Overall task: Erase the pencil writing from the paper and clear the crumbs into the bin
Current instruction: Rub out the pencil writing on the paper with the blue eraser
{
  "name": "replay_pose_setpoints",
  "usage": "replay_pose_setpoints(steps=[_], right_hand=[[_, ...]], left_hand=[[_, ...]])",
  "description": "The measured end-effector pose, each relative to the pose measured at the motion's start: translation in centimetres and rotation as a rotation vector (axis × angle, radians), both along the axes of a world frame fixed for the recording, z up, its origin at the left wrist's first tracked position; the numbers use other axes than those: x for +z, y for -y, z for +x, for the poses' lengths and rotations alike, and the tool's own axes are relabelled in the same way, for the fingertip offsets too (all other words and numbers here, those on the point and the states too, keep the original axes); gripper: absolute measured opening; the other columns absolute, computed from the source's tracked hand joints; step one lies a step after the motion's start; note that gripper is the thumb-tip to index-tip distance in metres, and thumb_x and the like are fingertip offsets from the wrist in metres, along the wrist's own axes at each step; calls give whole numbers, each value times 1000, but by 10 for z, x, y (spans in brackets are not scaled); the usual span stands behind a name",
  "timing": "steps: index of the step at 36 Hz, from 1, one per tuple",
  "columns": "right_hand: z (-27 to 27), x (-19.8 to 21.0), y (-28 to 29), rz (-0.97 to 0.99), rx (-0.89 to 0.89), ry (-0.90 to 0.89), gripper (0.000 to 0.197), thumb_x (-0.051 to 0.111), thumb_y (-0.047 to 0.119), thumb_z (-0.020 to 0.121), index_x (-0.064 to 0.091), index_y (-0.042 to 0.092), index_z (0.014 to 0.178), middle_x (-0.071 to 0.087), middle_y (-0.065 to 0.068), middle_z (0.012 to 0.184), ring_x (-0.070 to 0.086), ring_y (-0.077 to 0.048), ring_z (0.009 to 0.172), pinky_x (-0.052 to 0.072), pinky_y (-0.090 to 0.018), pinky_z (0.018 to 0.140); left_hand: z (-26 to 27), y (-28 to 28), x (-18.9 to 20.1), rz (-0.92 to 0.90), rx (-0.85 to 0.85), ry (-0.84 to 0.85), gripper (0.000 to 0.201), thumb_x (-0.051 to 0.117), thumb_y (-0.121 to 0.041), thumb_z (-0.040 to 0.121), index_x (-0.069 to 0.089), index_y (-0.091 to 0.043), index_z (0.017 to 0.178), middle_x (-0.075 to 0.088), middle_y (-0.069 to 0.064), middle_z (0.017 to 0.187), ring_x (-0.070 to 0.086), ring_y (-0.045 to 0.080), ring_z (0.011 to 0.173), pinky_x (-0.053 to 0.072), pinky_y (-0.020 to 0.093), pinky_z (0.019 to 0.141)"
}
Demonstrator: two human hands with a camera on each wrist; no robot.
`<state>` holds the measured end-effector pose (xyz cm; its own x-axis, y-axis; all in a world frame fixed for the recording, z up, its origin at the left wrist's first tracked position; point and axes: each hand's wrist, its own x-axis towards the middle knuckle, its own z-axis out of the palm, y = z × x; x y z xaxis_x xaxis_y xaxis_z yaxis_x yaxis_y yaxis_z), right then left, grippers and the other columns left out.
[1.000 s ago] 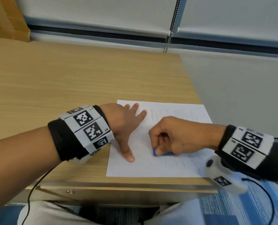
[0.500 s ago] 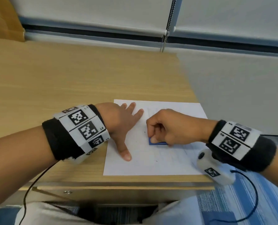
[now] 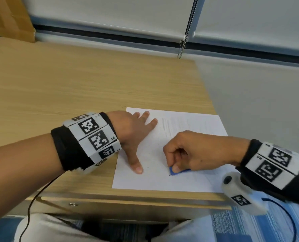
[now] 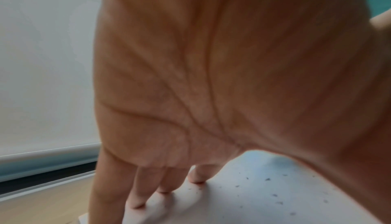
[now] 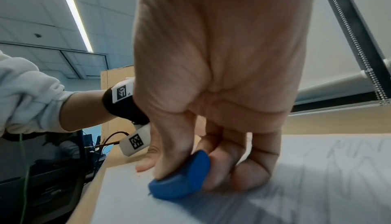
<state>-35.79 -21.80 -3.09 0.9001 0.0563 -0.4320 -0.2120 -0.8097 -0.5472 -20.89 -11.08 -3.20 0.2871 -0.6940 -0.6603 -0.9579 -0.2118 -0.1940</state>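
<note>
The paper [image 3: 183, 154] lies flat at the near right corner of the wooden table [image 3: 75, 95], its near edge close to the table's front edge. Faint pencil writing [image 3: 185, 124] shows on its far and right parts; in the right wrist view the grey strokes [image 5: 351, 152] run beside the hand, blurred. Dark crumbs [image 3: 158, 137] speckle the middle of the sheet, and the left wrist view shows them scattered [image 4: 273, 192] on the white surface below the palm.

A blue eraser [image 3: 174, 171] sits low on the paper, pressed against it. The right hand [image 3: 194, 152] has its grip clamped on the eraser: the thumb lies over its near face and curled fingers [image 5: 230, 165] back it from the other side, with the remaining fingers folded and their knuckles resting on the sheet.

The left hand [image 3: 133, 133] rests on the left part of the paper with its grip apart, fingers [image 4: 167, 182] straight and spread, tips touching the sheet, thumb stretched toward the near edge. The two hands are near each other but apart.

Both wrists carry black bands with white marker tags [image 3: 92, 135]. A roller blind [image 3: 127, 13] with a bead chain [image 3: 183, 41] hangs beyond the table.
</note>
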Motion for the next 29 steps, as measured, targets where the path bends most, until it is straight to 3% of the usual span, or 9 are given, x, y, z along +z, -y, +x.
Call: replay_pose_setpoints(steps=[5,11,15,18,20,23,26,29], right_hand=[[8,-3,0,-88,-106,127,6,67,14,87,66,19,83,64,-1,70,50,-2,56,45,-14,59],[-16,2,-1,-22,-49,62,4,71,15,84,69,18,85,67,-4,77,60,-13,68,49,-19,64],[-45,-5,4,-3,-302,234,16,70,18,86,69,30,96,62,1,76,53,-5,66,44,-12,66],[-70,-14,-1,-112,-467,365,10,67,19,88,66,30,87,61,9,86,56,-7,80,45,-18,74],[-84,-25,-10,-134,-519,464,15,67,18,86,64,33,83,59,16,94,55,-4,92,42,-11,79],[-97,-47,-27,-141,-580,544,24,66,21,87,58,44,82,51,32,115,45,9,112,32,1,88],[-100,-69,-36,-205,-621,668,20,65,26,84,59,44,88,54,28,119,45,8,114,28,1,95],[-100,-77,-40,-203,-661,740,11,61,35,82,64,37,92,57,25,117,44,8,116,28,1,96]], left_hand=[[-1,-1,2,4,-1,-4,150,77,-70,59,-33,-19,146,-34,8,156,-12,28,149,19,45,117],[1,-1,2,13,-3,-12,150,76,-71,58,-35,-21,145,-36,6,155,-15,25,149,18,47,118],[5,-3,2,0,-11,-34,150,75,-74,57,-34,-23,145,-36,3,155,-16,22,149,17,48,119],[9,-5,0,-14,-32,-45,149,73,-77,56,-34,-24,146,-36,2,155,-16,21,149,19,48,119],[12,-6,-1,-20,-46,-54,149,71,-80,55,-34,-26,146,-37,0,154,-16,19,149,20,47,119],[16,-9,-4,-31,-63,-63,147,67,-84,54,-33,-27,146,-38,-2,154,-16,16,148,21,44,118],[19,-12,-2,-35,-102,-65,140,63,-84,60,-30,-26,148,-36,-4,154,-14,14,149,21,42,119],[23,-14,8,-63,-207,-42,118,53,-78,77,-19,-24,153,-26,-5,159,4,14,150,24,32,116]])
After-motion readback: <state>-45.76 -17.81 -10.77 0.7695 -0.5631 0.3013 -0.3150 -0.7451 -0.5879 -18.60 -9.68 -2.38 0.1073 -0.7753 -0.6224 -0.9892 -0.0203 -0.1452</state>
